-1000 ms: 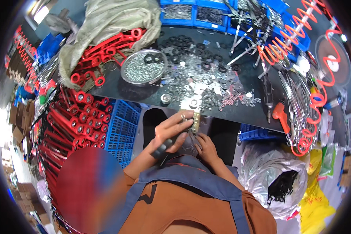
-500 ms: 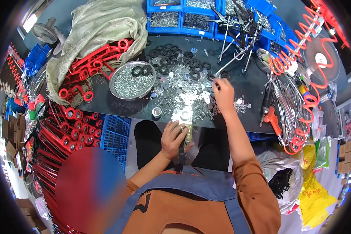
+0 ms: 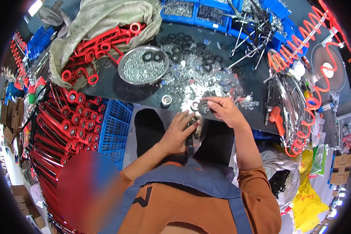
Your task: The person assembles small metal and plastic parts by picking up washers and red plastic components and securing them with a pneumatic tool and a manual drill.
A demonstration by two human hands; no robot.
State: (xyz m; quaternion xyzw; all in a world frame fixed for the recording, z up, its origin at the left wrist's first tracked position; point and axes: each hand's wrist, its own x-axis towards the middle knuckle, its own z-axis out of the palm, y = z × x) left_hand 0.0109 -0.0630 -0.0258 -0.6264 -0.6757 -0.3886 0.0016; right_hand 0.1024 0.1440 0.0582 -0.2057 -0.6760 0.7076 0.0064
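Observation:
My right hand (image 3: 227, 112) pinches a black ring (image 3: 204, 107) between thumb and fingers, just above the table's near edge. Beside it lies a shiny silver round part (image 3: 195, 105), partly in glare. My left hand (image 3: 177, 134) is at the table edge, fingers stretched and slightly apart, next to a brass-coloured metal piece (image 3: 197, 128); whether the fingertips press on it I cannot tell. A small silver cup-shaped part (image 3: 166, 100) stands to the left. Beyond my hands are loose small metal parts (image 3: 197, 87) and several black rings (image 3: 207, 67).
A round metal bowl (image 3: 142, 72) of small silver pieces has two black rings on top. Red bars (image 3: 105, 45) spill from a sack; more red bars (image 3: 72, 121) stack at left beside a blue crate (image 3: 115, 124). At right are an orange-handled tool (image 3: 276, 117) and coiled red hose (image 3: 316, 103).
My right hand has come back from the far parts toward the table's near edge, now showing a black ring in its fingers. My left hand's fingers are more spread. The whole view has shifted slightly.

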